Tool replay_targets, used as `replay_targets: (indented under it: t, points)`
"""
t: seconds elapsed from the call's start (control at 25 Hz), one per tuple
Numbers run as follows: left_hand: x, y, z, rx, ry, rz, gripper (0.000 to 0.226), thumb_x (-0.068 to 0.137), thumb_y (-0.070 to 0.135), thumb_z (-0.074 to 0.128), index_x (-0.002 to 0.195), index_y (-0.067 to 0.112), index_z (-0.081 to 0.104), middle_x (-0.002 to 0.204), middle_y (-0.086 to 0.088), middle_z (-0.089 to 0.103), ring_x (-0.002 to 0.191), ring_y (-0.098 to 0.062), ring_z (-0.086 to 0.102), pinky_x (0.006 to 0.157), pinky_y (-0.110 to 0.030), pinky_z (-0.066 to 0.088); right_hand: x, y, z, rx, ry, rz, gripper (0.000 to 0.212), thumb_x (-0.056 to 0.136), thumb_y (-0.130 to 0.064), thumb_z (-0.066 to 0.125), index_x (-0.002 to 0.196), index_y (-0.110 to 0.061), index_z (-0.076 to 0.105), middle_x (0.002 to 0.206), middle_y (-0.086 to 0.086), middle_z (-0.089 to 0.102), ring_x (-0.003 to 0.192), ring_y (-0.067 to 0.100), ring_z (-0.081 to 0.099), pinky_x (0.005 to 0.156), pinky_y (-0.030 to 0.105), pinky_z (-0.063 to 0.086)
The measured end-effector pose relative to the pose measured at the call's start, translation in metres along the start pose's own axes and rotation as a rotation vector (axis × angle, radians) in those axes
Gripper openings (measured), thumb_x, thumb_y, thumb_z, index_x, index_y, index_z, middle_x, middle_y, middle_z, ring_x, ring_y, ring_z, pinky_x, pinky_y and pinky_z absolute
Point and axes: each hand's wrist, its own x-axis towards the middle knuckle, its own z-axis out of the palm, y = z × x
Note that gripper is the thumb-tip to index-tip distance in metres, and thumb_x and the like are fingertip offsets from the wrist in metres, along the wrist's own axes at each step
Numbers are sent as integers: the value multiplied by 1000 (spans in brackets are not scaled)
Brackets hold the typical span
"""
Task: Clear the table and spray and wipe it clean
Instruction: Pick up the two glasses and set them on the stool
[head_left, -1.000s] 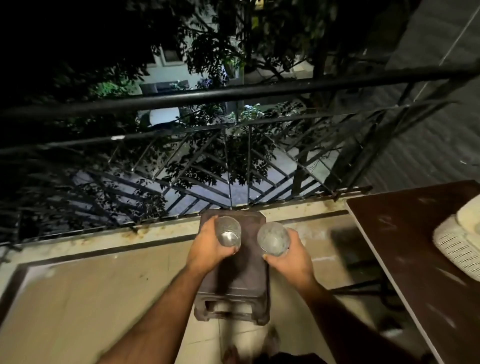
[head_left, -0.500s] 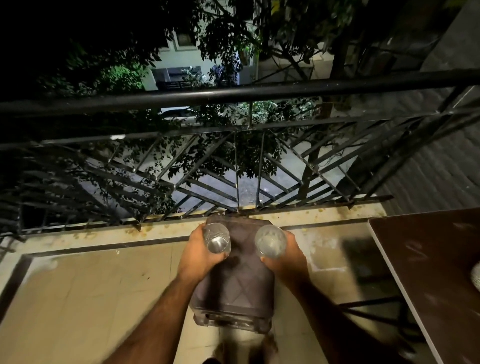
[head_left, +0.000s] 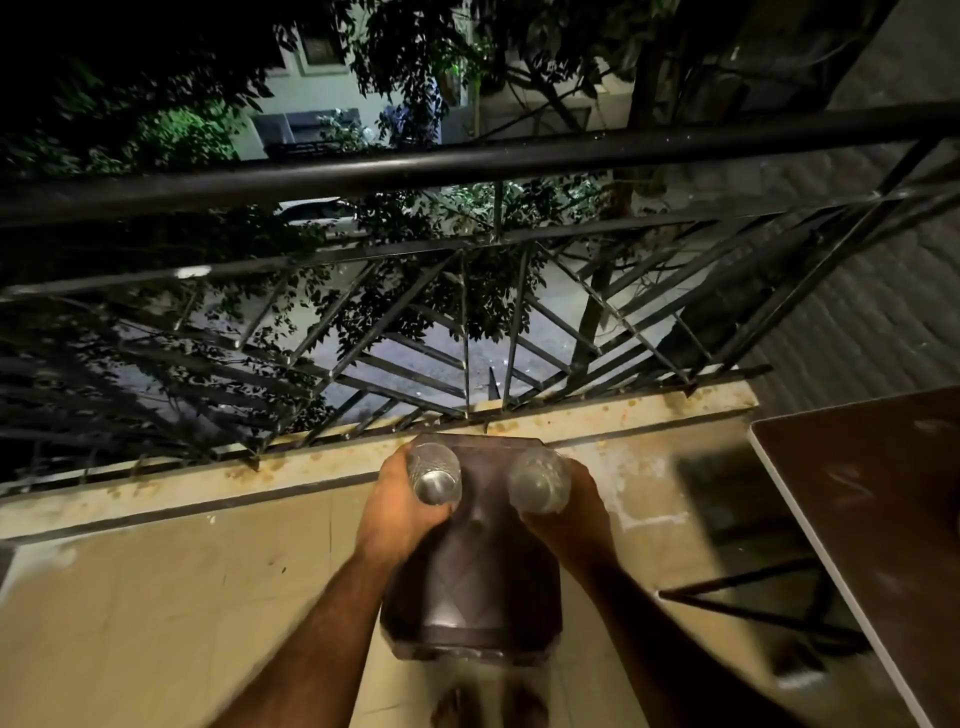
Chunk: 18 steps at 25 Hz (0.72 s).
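Head view: the left hand (head_left: 402, 512) grips a clear glass (head_left: 434, 475), fingers curled round its side, and the right hand (head_left: 569, 512) grips a second glass (head_left: 537, 480) the same way. Both glasses are held over the far end of a dark plastic stool (head_left: 470, 582); whether they touch its top cannot be told. The stool stands on the tiled floor (head_left: 156, 597) with its far edge just beside the raised kerb (head_left: 208, 478) under the black railing (head_left: 467, 166), so little room is left beyond it. To its left the floor lies open. To its right a strip of floor separates it from the brown table (head_left: 872, 519), whose pale front edge runs diagonally toward the lower right; dark leg bars (head_left: 743, 597) reach under that edge toward the stool.

Against a second ago, the hands and glasses sit lower and nearer the stool's top, the stool looms larger, and the table has slid further right, its white basket gone from view.
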Motion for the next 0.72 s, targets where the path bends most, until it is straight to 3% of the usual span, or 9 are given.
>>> replay_targets:
  t: [0.2,0.36,0.52,0.6,0.72]
  points:
    - [24,-21,15,4,19,-15,95,48,39,89,129,25,43,113,7,60,97,-14,63,86,-29,51,16,12,23,-69,9,-23,77,59,-42,85,126,-30,48,118,-9,59,104,11,60,89,27,50]
    - [50,-44,40,8,20,-12,94,45,43,86,127,28,43,114,6,60,97,-13,63,89,-33,52,40,33,51,-85,-3,-56,69,64,-49,79,124,-32,51,115,-15,58,102,4,59,89,24,50]
    - [78,-70,71,19,39,2,96,44,49,84,129,27,43,117,7,61,100,-12,63,90,-34,52,73,77,94,-65,-27,-45,61,65,-60,71,118,-35,54,112,-15,60,101,1,60,88,29,54]
    - [88,-82,86,11,52,20,93,46,46,86,126,26,46,113,9,63,98,-11,63,89,-31,52,81,86,103,-35,-16,-20,61,61,-56,76,114,-37,54,108,-17,60,97,-1,61,82,22,53]
    - [103,-94,102,3,50,0,90,48,42,89,126,26,46,112,9,63,95,-9,62,89,-28,50,91,98,111,19,-17,-38,50,59,-39,84,100,-44,55,98,-23,59,84,-12,59,69,0,40]
